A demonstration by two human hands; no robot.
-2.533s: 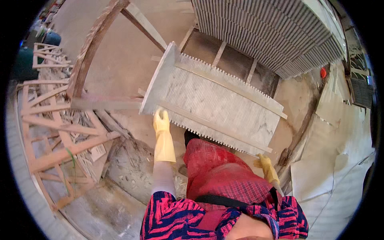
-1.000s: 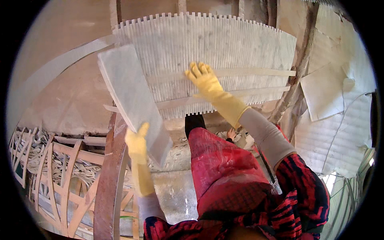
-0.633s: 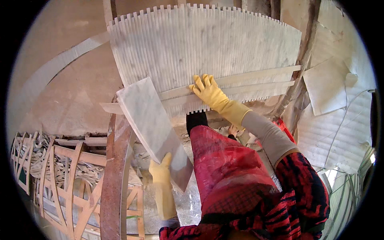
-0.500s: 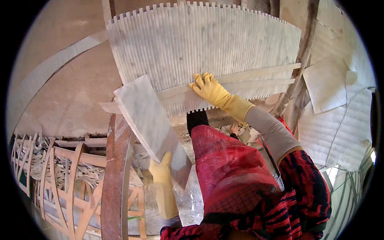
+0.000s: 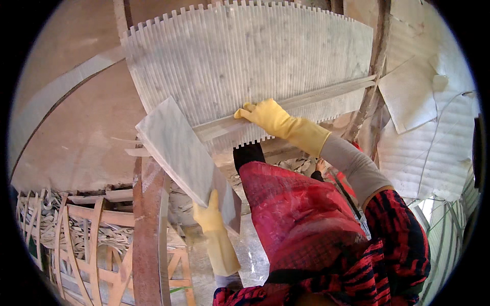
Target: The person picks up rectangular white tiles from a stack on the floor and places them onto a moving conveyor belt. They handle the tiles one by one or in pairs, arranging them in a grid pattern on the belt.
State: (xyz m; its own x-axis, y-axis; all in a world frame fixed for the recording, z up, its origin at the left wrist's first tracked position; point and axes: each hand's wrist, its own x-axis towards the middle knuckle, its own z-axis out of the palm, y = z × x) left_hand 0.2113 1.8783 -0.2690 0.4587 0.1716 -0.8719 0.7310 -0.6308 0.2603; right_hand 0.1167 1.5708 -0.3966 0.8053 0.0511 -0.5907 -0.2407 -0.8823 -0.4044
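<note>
My left hand, in a yellow rubber glove, grips the lower end of a grey-white marble slab, thumb on top; its other fingers are hidden. The slab lies slantwise, its far end over the left corner of a wide panel of narrow marble ribs. Across the near part of that panel run long, thin pale strips. My right hand, gloved alike, is closed over the strips near the slab, with its fingertips curled around the upper one.
A rusty steel beam runs beneath the slab. At lower left, a wooden crate holds stone offcuts. White foam sheeting hangs at the right. Another person's hand shows beyond my red apron.
My right hand's fingers, spread over the strips before, now curl around them, and the strips sit closer together. The whole view has shifted slightly. My left hand keeps its hold on the slab.
</note>
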